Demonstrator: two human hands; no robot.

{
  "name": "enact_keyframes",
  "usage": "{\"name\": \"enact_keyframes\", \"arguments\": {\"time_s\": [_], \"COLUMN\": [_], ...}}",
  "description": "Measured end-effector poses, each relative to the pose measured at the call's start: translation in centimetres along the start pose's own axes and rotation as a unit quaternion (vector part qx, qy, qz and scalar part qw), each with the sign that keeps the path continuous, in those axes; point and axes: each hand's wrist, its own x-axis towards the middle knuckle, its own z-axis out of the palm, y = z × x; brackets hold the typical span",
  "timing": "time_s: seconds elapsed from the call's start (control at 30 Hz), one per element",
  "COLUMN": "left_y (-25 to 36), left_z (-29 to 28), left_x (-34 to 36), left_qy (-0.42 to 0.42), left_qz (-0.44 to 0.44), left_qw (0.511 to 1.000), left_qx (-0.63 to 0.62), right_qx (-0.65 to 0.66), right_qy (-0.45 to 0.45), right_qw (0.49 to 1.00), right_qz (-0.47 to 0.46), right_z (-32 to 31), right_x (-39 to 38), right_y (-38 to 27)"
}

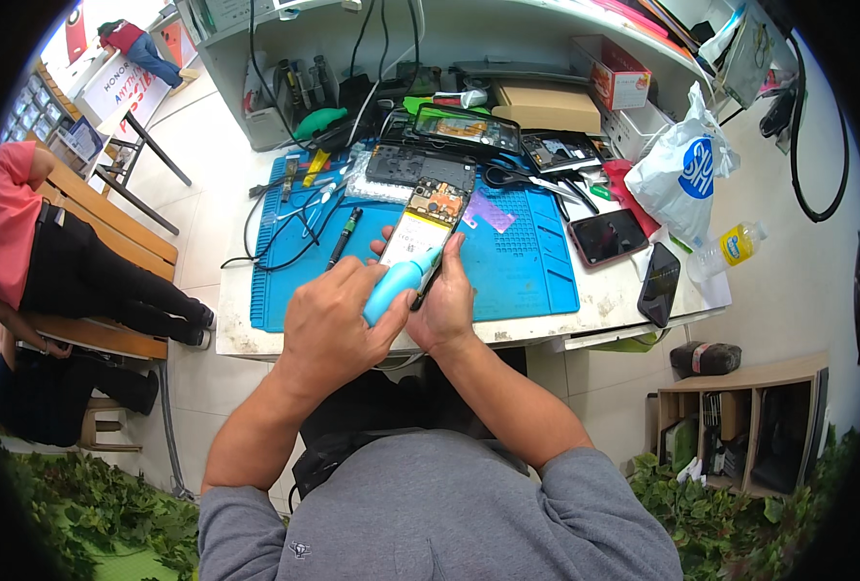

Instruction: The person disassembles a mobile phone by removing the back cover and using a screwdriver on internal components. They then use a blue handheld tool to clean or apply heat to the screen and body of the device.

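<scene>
My left hand (333,320) is closed around a thick light-blue tool (391,292) with a rounded body and a narrow tip; its exact kind I cannot make out. The tip lies over the lower part of an opened phone (413,237), by the white battery. Copper-coloured inner parts show at the phone's far end. Palm up, my right hand (446,300) cradles the phone from below, thumb along its right edge and fingertips showing at the left. Beneath is a blue repair mat (517,281). Left of the phone lies a dark screwdriver (345,239).
Behind the phone lie a dark phone panel (401,165), an opened device frame (467,128) and scissors (527,181). Two dark phones (608,236), a plastic bottle (728,252) and a white bag (683,169) are at right. Cables (265,257) loop at left. Other people are beyond the table's left.
</scene>
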Motion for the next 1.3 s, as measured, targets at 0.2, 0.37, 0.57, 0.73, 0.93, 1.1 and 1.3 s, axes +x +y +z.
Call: {"name": "enact_keyframes", "arguments": {"time_s": [0.2,0.37,0.57,0.73,0.93,1.1,1.3], "left_y": [0.2,-0.4,-2.6,-5.9,-6.9,-7.9,-9.2], "left_z": [-0.6,-0.9,-1.9,-3.5,-7.2,-7.2,-6.3], "left_x": [0.0,0.1,0.7,-0.2,0.3,-0.1,0.1], "left_qy": [-0.009,-0.01,-0.082,-0.086,-0.111,-0.117,-0.119], "left_qz": [-0.048,-0.072,-0.276,-0.25,-0.178,-0.183,-0.272], "left_qw": [0.998,0.996,0.904,0.919,0.977,0.976,0.943], "left_qx": [-0.028,-0.056,-0.315,-0.294,-0.038,-0.011,-0.148], "right_qx": [0.011,0.014,0.041,-0.011,-0.036,-0.038,-0.029], "right_qy": [0.0,0.0,0.017,0.048,0.084,0.082,0.066], "right_qw": [1.0,1.0,0.999,0.996,0.987,0.988,0.992], "right_qz": [-0.007,-0.016,-0.031,-0.068,-0.132,-0.122,-0.106], "right_z": [-0.1,-0.4,-0.3,-1.0,-3.1,-2.7,-3.1], "right_x": [0.0,0.3,0.2,-1.0,-1.8,-1.7,-1.7], "right_y": [-0.2,0.0,-0.3,-2.3,-6.0,-5.9,-6.2]}}
